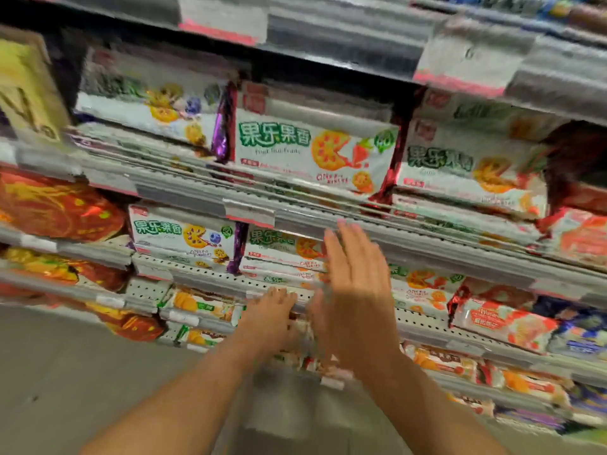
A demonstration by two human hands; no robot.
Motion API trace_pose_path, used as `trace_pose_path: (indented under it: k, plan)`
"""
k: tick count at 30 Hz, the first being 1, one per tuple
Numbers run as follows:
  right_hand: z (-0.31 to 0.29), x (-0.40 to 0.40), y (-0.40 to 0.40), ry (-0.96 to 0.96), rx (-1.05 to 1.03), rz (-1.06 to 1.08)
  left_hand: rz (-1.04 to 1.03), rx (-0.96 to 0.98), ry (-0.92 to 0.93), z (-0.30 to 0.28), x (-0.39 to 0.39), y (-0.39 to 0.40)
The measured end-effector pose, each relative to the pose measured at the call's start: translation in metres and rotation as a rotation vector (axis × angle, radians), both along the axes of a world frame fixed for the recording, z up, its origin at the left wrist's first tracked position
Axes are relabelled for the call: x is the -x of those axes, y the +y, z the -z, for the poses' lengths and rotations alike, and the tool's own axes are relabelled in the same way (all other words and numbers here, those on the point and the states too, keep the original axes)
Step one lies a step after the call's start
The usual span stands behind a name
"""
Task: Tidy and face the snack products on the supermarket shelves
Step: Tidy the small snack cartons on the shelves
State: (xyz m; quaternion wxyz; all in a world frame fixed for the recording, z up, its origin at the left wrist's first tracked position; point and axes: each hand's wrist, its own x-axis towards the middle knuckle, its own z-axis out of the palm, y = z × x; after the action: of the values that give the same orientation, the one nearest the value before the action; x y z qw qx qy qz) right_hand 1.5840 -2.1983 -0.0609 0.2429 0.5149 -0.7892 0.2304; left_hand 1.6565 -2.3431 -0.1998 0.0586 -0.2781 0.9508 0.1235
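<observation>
Head view, blurred by motion. Just beyond the straightened fingertips point(345, 229) of the right hand point(356, 290): white biscuit packs point(282, 254) stacked on the middle shelf, under a grey price rail point(410, 234). Fingers spread flat, gripping nothing; whether touching the packs, impossible to say through the smear. Lower and to the left of those fingers: left hand point(272, 310), fingers bent over the perforated shelf lip point(210, 279); a hold on anything cannot be told. Left of the right fingertips: a blueberry pack point(182, 236) facing out. Above them, on the next shelf up: a strawberry pack point(312, 152), square to the aisle.

Likely risks: a flat push landing off-centre, skewing the stack instead of squaring it; slick wrappers sliding over one another and tipping off the front edge; knuckles catching the price tag point(249, 213) above the fingertips and knocking it loose. With so much blur, speed looks the probable cause of any of these.
</observation>
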Motion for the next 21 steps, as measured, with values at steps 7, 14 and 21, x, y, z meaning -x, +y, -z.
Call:
trace_pose_path:
  k: [7,14,21]
  plan:
    - [-0.039,0.013,-0.013,-0.011,-0.373,0.125,-0.001,-0.077,0.187,-0.151,-0.052,-0.002]
    - [-0.070,0.015,-0.003,-0.241,-0.499,0.104,-0.034,0.010,0.318,-0.273,-0.114,-0.019]
    - [-0.120,0.009,-0.016,-0.384,-0.654,0.115,-0.163,0.217,0.411,-0.363,-0.159,-0.059]
